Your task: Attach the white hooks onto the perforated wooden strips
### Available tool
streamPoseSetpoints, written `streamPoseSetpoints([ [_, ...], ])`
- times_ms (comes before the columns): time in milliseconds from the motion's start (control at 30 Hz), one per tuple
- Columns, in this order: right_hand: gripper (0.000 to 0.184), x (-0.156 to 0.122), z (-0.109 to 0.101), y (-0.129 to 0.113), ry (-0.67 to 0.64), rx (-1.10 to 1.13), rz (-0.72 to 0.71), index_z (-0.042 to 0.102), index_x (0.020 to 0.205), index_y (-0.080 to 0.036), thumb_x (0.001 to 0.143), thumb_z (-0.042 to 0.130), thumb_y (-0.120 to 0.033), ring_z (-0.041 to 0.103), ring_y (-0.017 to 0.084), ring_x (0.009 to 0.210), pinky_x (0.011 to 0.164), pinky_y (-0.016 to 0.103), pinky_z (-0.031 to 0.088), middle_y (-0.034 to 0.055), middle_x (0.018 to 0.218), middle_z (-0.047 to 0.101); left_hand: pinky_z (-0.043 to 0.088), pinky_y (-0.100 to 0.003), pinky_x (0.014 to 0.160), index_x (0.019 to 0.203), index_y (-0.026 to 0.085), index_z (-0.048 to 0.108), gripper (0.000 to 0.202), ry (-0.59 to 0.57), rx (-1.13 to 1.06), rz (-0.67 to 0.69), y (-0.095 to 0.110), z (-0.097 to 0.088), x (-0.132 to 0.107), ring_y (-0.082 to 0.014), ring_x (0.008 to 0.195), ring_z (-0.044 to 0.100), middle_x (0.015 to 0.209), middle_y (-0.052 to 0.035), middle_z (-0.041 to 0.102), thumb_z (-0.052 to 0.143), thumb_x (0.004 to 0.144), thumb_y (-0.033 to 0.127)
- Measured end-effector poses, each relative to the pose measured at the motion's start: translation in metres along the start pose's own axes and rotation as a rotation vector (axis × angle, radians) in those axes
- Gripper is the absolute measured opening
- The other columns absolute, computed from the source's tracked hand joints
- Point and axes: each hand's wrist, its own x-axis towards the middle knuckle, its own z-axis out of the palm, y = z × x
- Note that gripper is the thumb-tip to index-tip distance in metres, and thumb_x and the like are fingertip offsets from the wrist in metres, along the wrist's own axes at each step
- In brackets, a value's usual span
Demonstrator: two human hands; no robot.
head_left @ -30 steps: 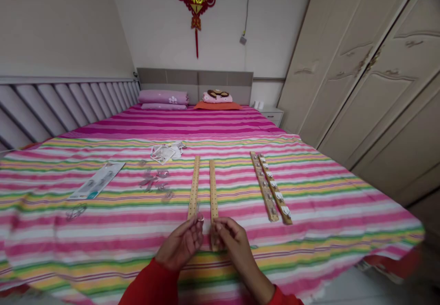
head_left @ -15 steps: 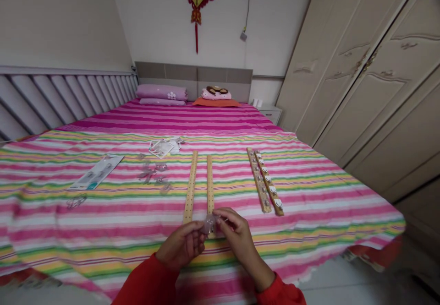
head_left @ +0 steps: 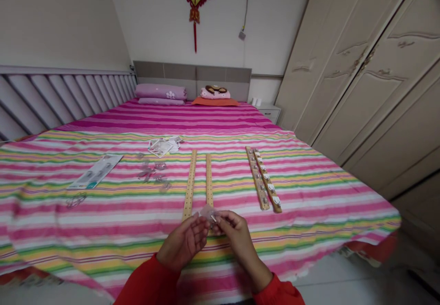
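Head view is showing the right hand [head_left: 235,238] pinching a small clear plastic piece [head_left: 208,212] over a wooden strip's [head_left: 209,181] near end. The piece's shape is hard to make out; the left hand [head_left: 184,243] is cupping beside it, contact unclear.

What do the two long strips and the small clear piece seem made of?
The two strips look like pale, matte wood with drilled holes. The small piece between the left hand and right hand looks like clear plastic, glossy and see-through, though too small to be sure.
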Motion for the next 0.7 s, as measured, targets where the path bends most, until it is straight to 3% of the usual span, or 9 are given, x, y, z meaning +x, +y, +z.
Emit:
streamPoseSetpoints([
  [100, 0.036, 0.000, 0.001, -0.001, 0.012, 0.027, 0.024, 0.073, 0.077, -0.016, 0.055, 0.081, -0.044, 0.056, 0.011, 0.046, 0.047, 0.022, 0.044, 0.0002, 0.051, 0.065, 0.046, -0.018, 0.054, 0.077, 0.013, 0.062, 0.011, 0.027, 0.121, 0.102, -0.004, -0.003, 0.003, -0.0075, 0.056, 0.059, 0.070, -0.0020, 0.066, 0.067, 0.075, 0.023],
  [300, 0.034, -0.003, 0.006, 0.001, 0.036, 0.109, 0.069, 0.072, 0.073, -0.014, 0.054, 0.083, -0.039, 0.055, 0.010, 0.043, 0.043, 0.020, 0.042, 0.0001, 0.050, 0.064, 0.041, -0.017, 0.054, 0.070, 0.014, 0.060, 0.037, 0.069, 0.363, 0.381, -0.008, -0.007, 0.014, -0.0066, 0.056, 0.055, 0.061, 0.0017, 0.062, 0.082, 0.051, 0.037],
  [500, 0.037, -0.005, 0.008, 0.011, 0.007, 0.111, 0.090, 0.068, 0.076, -0.015, 0.055, 0.082, -0.041, 0.056, 0.011, 0.044, 0.041, 0.019, 0.043, 0.0012, 0.056, 0.066, 0.045, -0.024, 0.060, 0.068, 0.015, 0.061, 0.039, 0.050, 0.507, 0.446, -0.008, -0.004, 0.021, -0.0114, 0.058, 0.058, 0.061, -0.0008, 0.065, 0.078, 0.051, 0.046],
  [700, 0.037, 0.013, 0.001, 0.004, 0.002, -0.020, 0.044, 0.067, 0.074, -0.014, 0.062, 0.075, -0.048, 0.054, 0.010, 0.041, 0.041, 0.020, 0.042, -0.0005, 0.051, 0.063, 0.043, -0.023, 0.058, 0.069, 0.014, 0.067, 0.037, 0.073, 0.602, 0.501, 0.011, -0.002, 0.042, -0.0107, 0.057, 0.055, 0.060, -0.0008, 0.064, 0.077, 0.052, 0.045],
])
